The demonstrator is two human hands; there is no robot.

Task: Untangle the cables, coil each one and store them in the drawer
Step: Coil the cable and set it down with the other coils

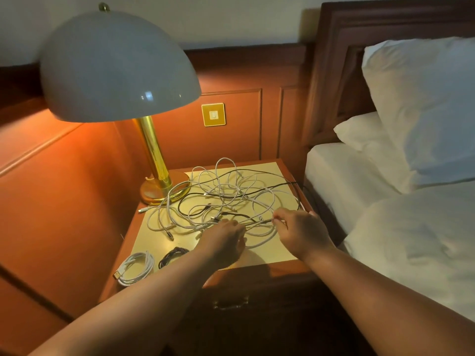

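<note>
White and black cables (226, 196) sprawl in a knot across the counter (272, 253), just beyond both hands. Right hand (300, 232) pinches a white strand running sideways toward the left hand (222, 242), whose curled fingers sit on the tangle; its grip I cannot tell.

A bedroom, with the look of a hotel room. Just right of the right hand (303, 233) lies a bed (411, 240) in white sheets, pillows (424, 104) stacked against a dark wooden headboard (334, 73). Beyond the left hand (223, 242), a brass dome lamp (118, 70) glows on the nightstand (257, 272), with wood panelling and a brass switch plate (213, 114) behind.
</note>
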